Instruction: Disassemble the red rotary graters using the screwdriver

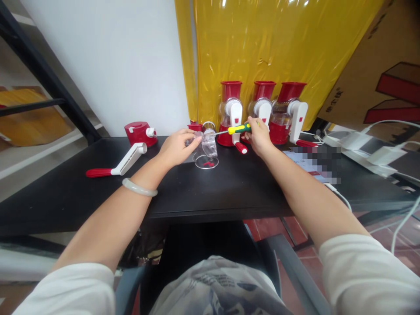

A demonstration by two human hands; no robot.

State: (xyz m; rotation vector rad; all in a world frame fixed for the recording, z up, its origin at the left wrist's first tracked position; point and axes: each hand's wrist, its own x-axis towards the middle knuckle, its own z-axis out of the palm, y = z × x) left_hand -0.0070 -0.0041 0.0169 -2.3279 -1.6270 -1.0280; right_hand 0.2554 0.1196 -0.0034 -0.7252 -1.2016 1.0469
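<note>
My left hand is closed on the upper part of a clear plastic housing that stands on the black table. My right hand grips a screwdriver with a yellow and green handle; its shaft points left toward the top of the clear housing. A small metal drum sits just behind the housing.
Three assembled red-and-white rotary graters stand in a row at the back. A loose white crank with a red handle and a red base part lie at the left. White cables and adapters lie at the right, with a cardboard box behind them.
</note>
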